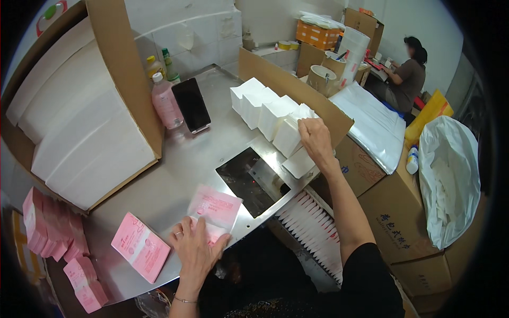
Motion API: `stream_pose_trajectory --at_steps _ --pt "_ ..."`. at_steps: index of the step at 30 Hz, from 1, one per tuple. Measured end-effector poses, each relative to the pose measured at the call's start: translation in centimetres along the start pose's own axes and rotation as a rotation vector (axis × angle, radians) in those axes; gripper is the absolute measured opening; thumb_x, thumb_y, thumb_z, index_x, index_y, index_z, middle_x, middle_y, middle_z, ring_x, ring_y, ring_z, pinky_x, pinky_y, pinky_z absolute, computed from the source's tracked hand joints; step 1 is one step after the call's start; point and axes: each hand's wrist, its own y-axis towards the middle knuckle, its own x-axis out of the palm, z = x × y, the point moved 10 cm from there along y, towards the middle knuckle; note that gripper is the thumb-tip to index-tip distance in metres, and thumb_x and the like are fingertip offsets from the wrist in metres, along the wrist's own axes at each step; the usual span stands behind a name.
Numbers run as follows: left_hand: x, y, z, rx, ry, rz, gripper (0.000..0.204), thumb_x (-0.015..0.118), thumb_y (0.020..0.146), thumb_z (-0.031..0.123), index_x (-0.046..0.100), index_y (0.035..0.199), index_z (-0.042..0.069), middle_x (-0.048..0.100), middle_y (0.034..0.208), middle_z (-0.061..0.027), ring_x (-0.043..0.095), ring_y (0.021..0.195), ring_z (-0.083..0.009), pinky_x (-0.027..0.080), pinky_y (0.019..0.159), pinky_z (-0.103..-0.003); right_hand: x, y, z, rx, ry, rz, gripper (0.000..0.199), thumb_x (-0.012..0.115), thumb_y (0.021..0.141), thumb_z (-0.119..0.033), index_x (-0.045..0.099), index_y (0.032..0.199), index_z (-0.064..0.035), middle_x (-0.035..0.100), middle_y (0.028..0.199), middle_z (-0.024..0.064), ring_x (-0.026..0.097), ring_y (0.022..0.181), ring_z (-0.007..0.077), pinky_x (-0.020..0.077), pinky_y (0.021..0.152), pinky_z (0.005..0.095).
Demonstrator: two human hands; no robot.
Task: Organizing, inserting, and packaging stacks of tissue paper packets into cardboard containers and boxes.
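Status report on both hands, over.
Left hand flat on pink packet. Right hand gripping white tissue stack. Nothing blocking between them.

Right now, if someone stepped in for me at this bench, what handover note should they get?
Left hand: flat on a pink pouch at the near edge of the steel table, pressing rather than gripping.
Right hand: reaching out, fingers on the nearest white tissue stack in the row along the cardboard wall.
One bundle of pink pouches lies left of the left hand.
Filled packs are lined up below the table edge, so some are done.
Left, as far as I can judge: several white stacks remain.
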Motion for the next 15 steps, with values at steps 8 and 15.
stream_pose_trajectory --at_steps 8,15 --pt "1.1 0.4 0.2 0.062 -0.064 0.045 0.048 0.073 0.083 0.035 0.06 0.113 0.0 0.056 0.115 -0.0195 0.055 0.096 -0.0355 0.045 0.076 -0.045 0.2 -1.1 0.3 -0.06 -0.017 0.063 0.028 0.056 0.083 -0.005 0.064 0.108 0.0026 0.067 0.111 0.0223 0.059 0.113 0.0393 0.0461 0.092 0.0512" --pt "2.0 -0.1 3.8 0.205 -0.239 -0.024 0.04 0.066 0.081 0.017 0.058 0.117 0.0 0.056 0.109 -0.0211 0.058 0.093 -0.0354 0.049 0.079 -0.045 1.6 -4.6 -6.3 -0.301 -0.139 0.027 0.05 0.056 0.074 0.005 0.061 0.124 0.0007 0.062 0.128 0.0201 0.057 0.124 0.0371 0.0303 0.106 0.0631"
